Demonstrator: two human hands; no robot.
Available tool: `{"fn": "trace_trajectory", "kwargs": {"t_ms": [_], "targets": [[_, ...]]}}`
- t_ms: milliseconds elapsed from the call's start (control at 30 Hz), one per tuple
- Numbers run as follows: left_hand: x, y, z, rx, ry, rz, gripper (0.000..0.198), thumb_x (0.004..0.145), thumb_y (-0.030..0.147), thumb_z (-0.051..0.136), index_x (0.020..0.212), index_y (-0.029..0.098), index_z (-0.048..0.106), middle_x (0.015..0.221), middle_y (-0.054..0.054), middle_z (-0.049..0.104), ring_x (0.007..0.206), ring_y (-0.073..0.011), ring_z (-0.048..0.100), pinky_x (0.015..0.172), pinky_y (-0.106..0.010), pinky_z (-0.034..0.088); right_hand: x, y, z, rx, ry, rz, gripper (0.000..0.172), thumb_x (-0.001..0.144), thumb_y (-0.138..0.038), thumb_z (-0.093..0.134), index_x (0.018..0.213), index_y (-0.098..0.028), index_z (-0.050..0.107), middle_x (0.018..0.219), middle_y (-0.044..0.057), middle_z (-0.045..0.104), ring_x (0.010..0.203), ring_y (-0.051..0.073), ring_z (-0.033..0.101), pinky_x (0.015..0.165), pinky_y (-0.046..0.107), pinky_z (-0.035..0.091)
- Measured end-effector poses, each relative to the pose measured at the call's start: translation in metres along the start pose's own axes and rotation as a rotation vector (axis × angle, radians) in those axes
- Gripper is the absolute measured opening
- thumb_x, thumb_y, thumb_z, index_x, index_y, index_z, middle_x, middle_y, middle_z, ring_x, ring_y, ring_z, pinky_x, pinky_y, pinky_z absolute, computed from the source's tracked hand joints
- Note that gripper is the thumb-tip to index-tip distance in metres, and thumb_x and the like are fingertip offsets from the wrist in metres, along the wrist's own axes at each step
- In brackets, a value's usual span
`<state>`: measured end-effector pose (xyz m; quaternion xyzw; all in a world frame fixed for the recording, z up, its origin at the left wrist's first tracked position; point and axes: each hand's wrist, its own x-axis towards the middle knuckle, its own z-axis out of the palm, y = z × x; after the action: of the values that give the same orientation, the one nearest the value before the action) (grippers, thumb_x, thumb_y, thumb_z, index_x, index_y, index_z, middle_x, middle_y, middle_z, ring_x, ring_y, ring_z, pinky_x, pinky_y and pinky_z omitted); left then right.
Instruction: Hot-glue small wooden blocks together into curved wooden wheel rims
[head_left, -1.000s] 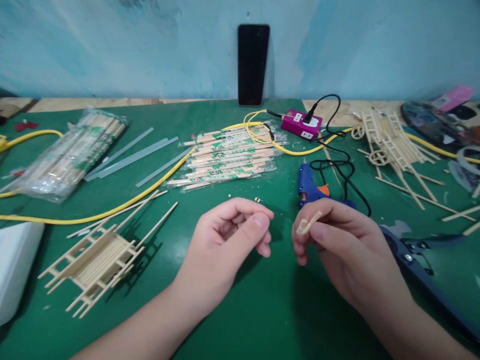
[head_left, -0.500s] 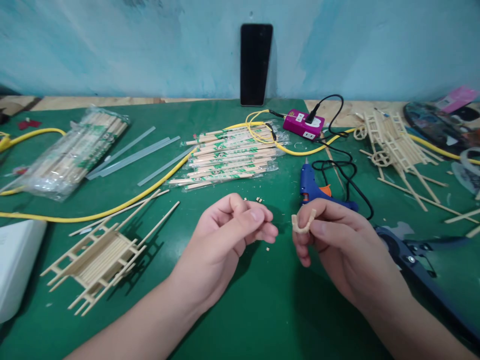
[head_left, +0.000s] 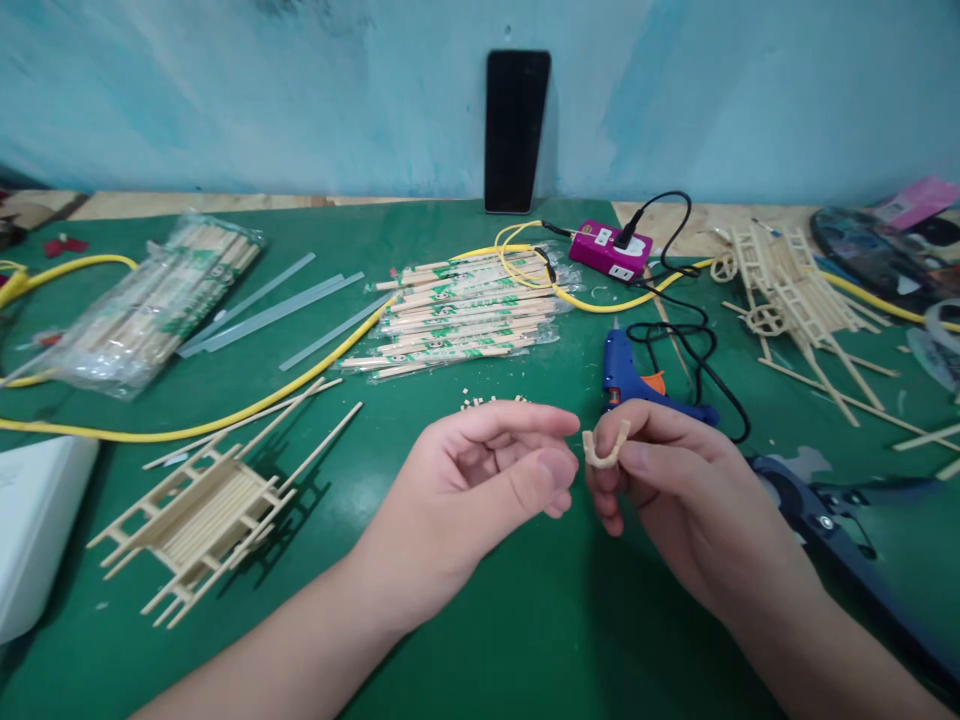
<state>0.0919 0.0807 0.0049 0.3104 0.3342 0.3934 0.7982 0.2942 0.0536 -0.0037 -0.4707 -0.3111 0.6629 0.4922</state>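
Observation:
My right hand [head_left: 667,470] pinches a small U-shaped piece [head_left: 602,460] between thumb and index finger. It is pale wood, seemingly built of short segments, with its gap facing up. Just left of it is my left hand [head_left: 487,490], index finger stretched towards the piece and thumb apart from it; the other fingers curl behind the thumb. I see nothing held there, though the inner fingertips are partly hidden. Small cut wood bits [head_left: 480,402] lie on the green table beyond my left hand. A blue glue gun [head_left: 626,372] rests just behind my right hand.
A chopstick cart frame [head_left: 217,510] stands left, another wheeled one [head_left: 787,290] at right. Wrapped chopsticks [head_left: 465,315], glue sticks [head_left: 277,310], a purple power strip [head_left: 611,250] and yellow cable [head_left: 247,415] lie behind. Dark cutters [head_left: 825,520] lie right; a phone [head_left: 516,130] leans on the wall.
My left hand has moved right, closer to the U-shaped piece, and its index finger has straightened away from the thumb. More wood bits show behind it. My right hand keeps its pinch.

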Motion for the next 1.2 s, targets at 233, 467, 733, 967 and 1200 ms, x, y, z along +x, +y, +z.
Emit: {"fn": "trace_trajectory", "kwargs": {"t_ms": [233,467,733,967,1200], "targets": [[-0.0024,-0.0016,-0.0003,0.133,0.026,-0.029,0.016,0.093,0.038,0.096,0.095,0.023,0.091,0.069,0.001,0.077,0.068,-0.0096,0.068,0.071,-0.02,0.055,-0.0006,0.0009,-0.0015,-0.009,-0.009,0.015,0.011,0.093,-0.026,0.081,0.082,-0.022,0.081,0.067,0.0,0.071,0.061,0.014,0.066,0.053,0.021,0.058],[-0.0001,0.0009,-0.0004,0.191,0.048,-0.025,0.03,0.089,0.047,0.097,0.091,0.02,0.084,0.068,0.003,0.072,0.067,-0.0099,0.064,0.069,-0.021,0.05,-0.0028,0.0015,0.0011,0.002,-0.017,0.026,0.014,0.093,-0.026,0.081,0.08,-0.021,0.08,0.069,0.0,0.07,0.061,0.013,0.065,0.054,0.019,0.057],[-0.0019,0.0038,0.0024,0.291,0.028,-0.04,0.028,0.102,0.041,0.08,0.087,0.018,0.071,0.07,0.001,0.067,0.068,-0.0131,0.058,0.069,-0.027,0.046,-0.0019,0.0014,0.0,0.038,-0.145,0.09,0.013,0.096,-0.022,0.08,0.084,-0.022,0.081,0.076,0.001,0.078,0.066,0.014,0.074,0.055,0.019,0.06],[-0.0008,0.0056,0.0046,0.402,0.069,-0.047,0.026,0.104,0.038,0.076,0.087,0.019,0.069,0.07,0.002,0.065,0.067,-0.0134,0.056,0.066,-0.027,0.044,-0.002,-0.0011,0.0016,0.08,-0.196,0.16,0.009,0.093,-0.019,0.079,0.085,-0.021,0.083,0.076,0.001,0.079,0.064,0.014,0.074,0.055,0.02,0.062],[0.0052,0.0035,-0.0002,0.187,0.222,0.0,0.035,0.107,0.041,0.077,0.083,0.017,0.069,0.072,0.002,0.067,0.064,-0.0102,0.063,0.066,-0.021,0.053,-0.0006,-0.0066,0.0059,0.081,-0.095,0.099,0.013,0.087,-0.02,0.081,0.074,-0.019,0.079,0.07,0.001,0.074,0.056,0.013,0.07,0.049,0.02,0.059]]}}
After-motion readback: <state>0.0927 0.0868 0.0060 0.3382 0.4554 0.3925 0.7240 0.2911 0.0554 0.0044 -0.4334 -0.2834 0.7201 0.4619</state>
